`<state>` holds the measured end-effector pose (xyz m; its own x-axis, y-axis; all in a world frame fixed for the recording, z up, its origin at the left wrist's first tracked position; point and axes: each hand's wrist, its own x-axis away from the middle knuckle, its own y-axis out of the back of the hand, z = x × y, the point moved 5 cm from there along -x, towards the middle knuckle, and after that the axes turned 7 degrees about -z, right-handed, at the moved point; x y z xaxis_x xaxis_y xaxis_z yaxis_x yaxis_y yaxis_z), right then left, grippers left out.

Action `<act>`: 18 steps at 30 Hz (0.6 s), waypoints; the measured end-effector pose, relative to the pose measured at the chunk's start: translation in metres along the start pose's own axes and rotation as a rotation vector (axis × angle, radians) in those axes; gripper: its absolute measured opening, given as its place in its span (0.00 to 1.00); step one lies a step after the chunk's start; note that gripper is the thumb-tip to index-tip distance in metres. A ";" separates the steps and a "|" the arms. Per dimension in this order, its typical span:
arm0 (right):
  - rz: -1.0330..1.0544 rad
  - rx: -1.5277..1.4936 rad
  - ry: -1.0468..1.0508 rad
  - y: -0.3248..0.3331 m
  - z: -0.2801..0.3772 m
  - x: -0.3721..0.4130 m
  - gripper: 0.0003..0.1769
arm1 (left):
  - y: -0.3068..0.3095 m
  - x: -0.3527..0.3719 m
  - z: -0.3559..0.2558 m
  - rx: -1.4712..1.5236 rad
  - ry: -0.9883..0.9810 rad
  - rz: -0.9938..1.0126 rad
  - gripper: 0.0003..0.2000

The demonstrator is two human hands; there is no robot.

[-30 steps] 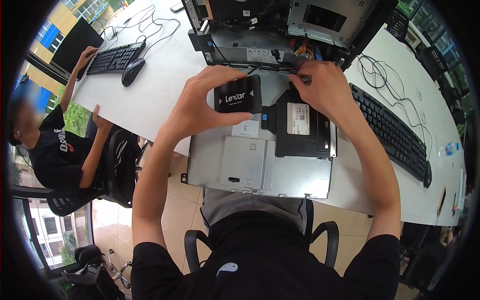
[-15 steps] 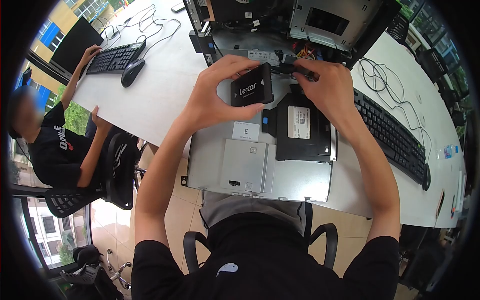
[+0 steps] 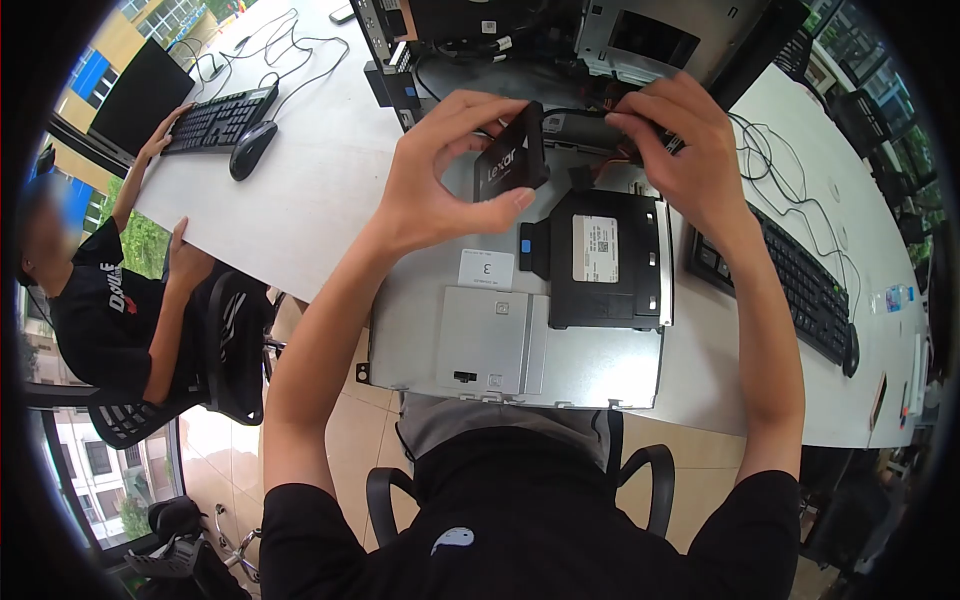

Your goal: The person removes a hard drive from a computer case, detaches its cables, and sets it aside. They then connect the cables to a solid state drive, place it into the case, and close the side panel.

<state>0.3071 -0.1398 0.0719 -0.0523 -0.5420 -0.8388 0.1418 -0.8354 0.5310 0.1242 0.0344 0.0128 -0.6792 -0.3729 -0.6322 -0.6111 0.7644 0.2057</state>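
A black Lexar drive [image 3: 510, 160] is tilted up between the thumb and fingers of my left hand [image 3: 440, 185]. To its right, my right hand [image 3: 685, 150] is closed around dark cabling beside the open computer case [image 3: 560, 75]; the exact part gripped is hard to make out. Red and black wires [image 3: 607, 165] hang just left of that hand. Below both hands lies a metal side panel [image 3: 600, 365], bearing a black optical drive [image 3: 610, 265] with a white label and a silver metal bracket [image 3: 485, 335].
A black keyboard [image 3: 790, 280] and mouse [image 3: 851, 350] lie on the right, with loose cables above. On the left, a seated person [image 3: 110, 310] has a hand at another keyboard [image 3: 220, 120], near a mouse [image 3: 252, 150] and monitor [image 3: 140, 100]. A bottle [image 3: 893, 298] is far right.
My right hand has moved right and slightly up, away from the Lexar drive. The drive is turned more edge-on in my left hand. Red and black wires now show above the optical drive.
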 end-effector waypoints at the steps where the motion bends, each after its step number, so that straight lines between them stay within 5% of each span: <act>1: 0.008 -0.027 -0.009 0.003 -0.001 -0.002 0.07 | -0.001 0.001 0.000 -0.040 -0.027 0.012 0.38; 9: 0.222 -0.336 -0.287 0.001 -0.014 0.004 0.07 | -0.001 0.006 -0.002 -0.192 0.026 0.145 0.39; 18: 0.265 -0.326 -0.397 -0.002 -0.009 0.009 0.08 | -0.002 0.008 0.003 0.125 0.125 0.150 0.39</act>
<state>0.3150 -0.1419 0.0618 -0.3313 -0.7739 -0.5397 0.4947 -0.6296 0.5991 0.1211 0.0315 0.0052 -0.8087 -0.3061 -0.5024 -0.4494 0.8725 0.1919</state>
